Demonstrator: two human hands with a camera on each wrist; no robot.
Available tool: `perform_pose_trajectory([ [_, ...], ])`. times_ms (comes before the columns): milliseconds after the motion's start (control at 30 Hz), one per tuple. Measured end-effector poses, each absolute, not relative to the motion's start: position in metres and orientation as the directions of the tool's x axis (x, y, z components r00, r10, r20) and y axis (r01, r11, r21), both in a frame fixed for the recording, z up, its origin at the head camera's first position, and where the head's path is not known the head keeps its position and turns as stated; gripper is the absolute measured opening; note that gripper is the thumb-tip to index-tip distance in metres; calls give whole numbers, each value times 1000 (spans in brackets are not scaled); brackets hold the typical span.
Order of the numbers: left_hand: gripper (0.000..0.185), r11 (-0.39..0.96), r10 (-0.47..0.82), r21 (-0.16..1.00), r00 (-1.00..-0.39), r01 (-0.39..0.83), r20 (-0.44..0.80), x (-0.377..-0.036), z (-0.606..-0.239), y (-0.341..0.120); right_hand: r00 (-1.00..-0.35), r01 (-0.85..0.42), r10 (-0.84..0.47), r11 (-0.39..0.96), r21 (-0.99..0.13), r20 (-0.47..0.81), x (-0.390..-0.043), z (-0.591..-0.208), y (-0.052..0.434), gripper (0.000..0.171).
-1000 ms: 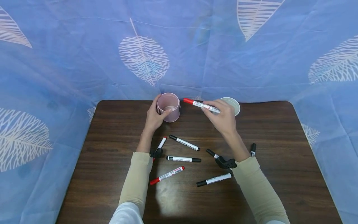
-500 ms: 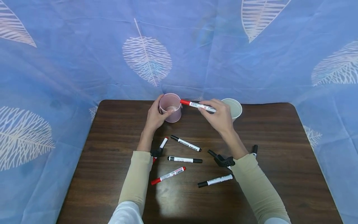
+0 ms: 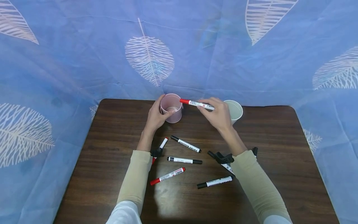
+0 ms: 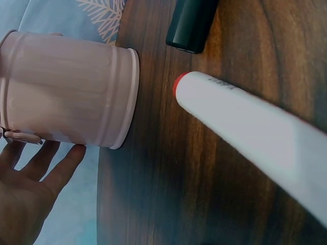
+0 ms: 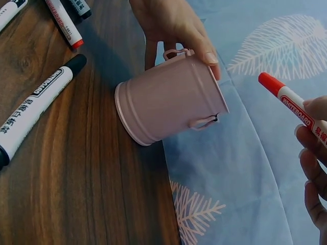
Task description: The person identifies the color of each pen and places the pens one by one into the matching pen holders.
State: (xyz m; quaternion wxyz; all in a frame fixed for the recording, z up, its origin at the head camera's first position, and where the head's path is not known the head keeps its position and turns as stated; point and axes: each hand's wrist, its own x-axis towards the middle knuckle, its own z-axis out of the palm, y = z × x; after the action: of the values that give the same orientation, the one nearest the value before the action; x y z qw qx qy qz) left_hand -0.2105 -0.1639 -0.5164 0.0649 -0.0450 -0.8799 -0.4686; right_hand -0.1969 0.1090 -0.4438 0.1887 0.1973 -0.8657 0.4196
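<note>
Pink metal-look bucket (image 3: 176, 117) stands upright near the far edge of the desk (image 3: 112, 133), gripped by the left hand (image 3: 155, 117), thumb at the rim. To its right, raised off the desk, the right hand (image 3: 219, 114) pinches a red-capped marker (image 3: 197, 104) between thumb and fingers, long axis sideways, nearly level, red cap pointing at the bucket's mouth without touching.

Tabletop workspace, room type unclear: wood-grain table (image 3: 268, 133), blue leaf-print cloth (image 3: 195, 59) along far edge, sides.

Blue leaf-print cloth (image 3: 195, 62) behind brown table (image 3: 112, 140)
</note>
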Motion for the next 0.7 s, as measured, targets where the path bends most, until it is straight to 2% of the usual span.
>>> perform_pose_trajectory([
  [700, 89, 572, 19, 807, -985, 149, 169, -212, -518, -166, -848, -519, -264, 594, -615, 460, -213, -444, 93, 19],
])
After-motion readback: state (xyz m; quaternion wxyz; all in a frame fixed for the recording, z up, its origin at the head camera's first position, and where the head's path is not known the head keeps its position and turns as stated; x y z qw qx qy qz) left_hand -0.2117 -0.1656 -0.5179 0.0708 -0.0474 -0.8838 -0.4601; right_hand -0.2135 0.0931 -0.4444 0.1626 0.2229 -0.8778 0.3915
